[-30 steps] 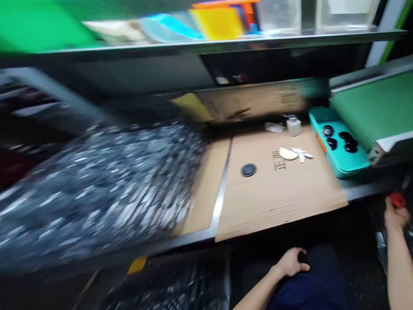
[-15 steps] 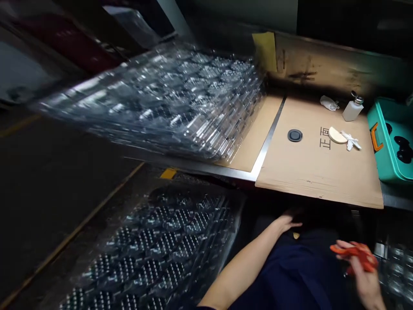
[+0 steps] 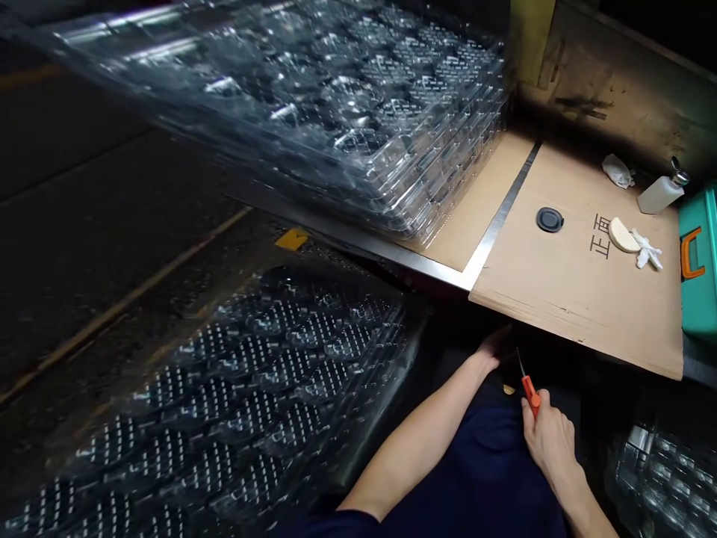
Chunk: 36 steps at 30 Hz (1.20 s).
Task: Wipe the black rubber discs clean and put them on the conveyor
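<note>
My right hand (image 3: 549, 441) is closed round a small orange-handled cutter (image 3: 528, 387) with its thin blade pointing up, held over my dark blue lap below the bench edge. My left hand (image 3: 496, 347) rests under the front edge of the cardboard sheet (image 3: 565, 299); its fingers are hidden in shadow. A small black round cap (image 3: 550, 220) lies on the cardboard, apart from both hands.
A stack of clear plastic blister trays (image 3: 314, 97) fills the bench's left side. More wrapped trays (image 3: 235, 388) lie on the floor at left, others (image 3: 661, 478) at lower right. A white bottle (image 3: 661, 193), a beige pad (image 3: 623, 235), white scraps and a teal bin (image 3: 697, 261) sit at the right.
My head has turned down and left. My right hand has come in from the far right with the orange cutter and now holds it upright over my lap. The left hand stays near the bench edge.
</note>
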Each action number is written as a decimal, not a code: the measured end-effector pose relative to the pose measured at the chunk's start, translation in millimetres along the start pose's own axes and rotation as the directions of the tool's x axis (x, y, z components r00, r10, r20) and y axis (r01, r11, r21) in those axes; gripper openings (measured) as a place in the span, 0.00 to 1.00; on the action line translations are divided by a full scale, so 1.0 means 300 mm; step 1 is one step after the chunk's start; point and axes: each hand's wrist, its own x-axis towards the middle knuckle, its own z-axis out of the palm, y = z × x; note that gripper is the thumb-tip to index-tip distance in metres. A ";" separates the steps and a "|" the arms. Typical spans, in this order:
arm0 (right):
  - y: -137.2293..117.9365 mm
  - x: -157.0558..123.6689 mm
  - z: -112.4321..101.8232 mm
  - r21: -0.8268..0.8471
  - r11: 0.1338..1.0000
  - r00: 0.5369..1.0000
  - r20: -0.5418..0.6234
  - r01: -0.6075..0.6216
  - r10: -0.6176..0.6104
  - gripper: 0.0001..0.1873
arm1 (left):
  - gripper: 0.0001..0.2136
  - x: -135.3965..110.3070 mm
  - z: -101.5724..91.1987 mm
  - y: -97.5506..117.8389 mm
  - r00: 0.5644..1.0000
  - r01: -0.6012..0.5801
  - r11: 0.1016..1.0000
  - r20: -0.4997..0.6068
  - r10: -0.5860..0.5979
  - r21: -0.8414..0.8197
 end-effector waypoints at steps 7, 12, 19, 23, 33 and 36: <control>-0.002 -0.015 -0.022 -0.010 1.000 0.998 0.059 -0.014 0.014 0.14 | 0.19 0.001 0.017 -0.012 0.998 -0.059 0.995 -0.021 0.061 0.081; 0.031 -0.011 -0.048 -0.008 0.997 0.991 0.109 -0.071 0.072 0.17 | 0.25 -0.001 0.042 -0.040 0.988 -0.128 0.976 -0.066 0.141 0.177; 0.053 0.012 -0.071 0.038 0.995 0.987 0.138 -0.092 0.086 0.18 | 0.29 0.011 0.030 -0.075 0.952 -0.262 0.907 -0.065 0.299 0.330; 0.064 0.018 -0.059 0.051 0.997 0.991 0.124 -0.061 0.054 0.17 | 0.29 0.000 0.026 -0.079 0.942 -0.294 0.876 -0.041 0.334 0.381; 0.069 0.019 -0.003 0.093 0.996 0.992 0.125 -0.015 0.004 0.14 | 0.22 0.005 0.020 -0.023 0.977 -0.171 0.944 -0.074 0.199 0.282; 0.071 0.023 0.007 0.094 0.996 0.992 0.123 -0.013 0.002 0.14 | 0.21 0.002 0.019 -0.009 0.985 -0.135 0.958 -0.068 0.157 0.252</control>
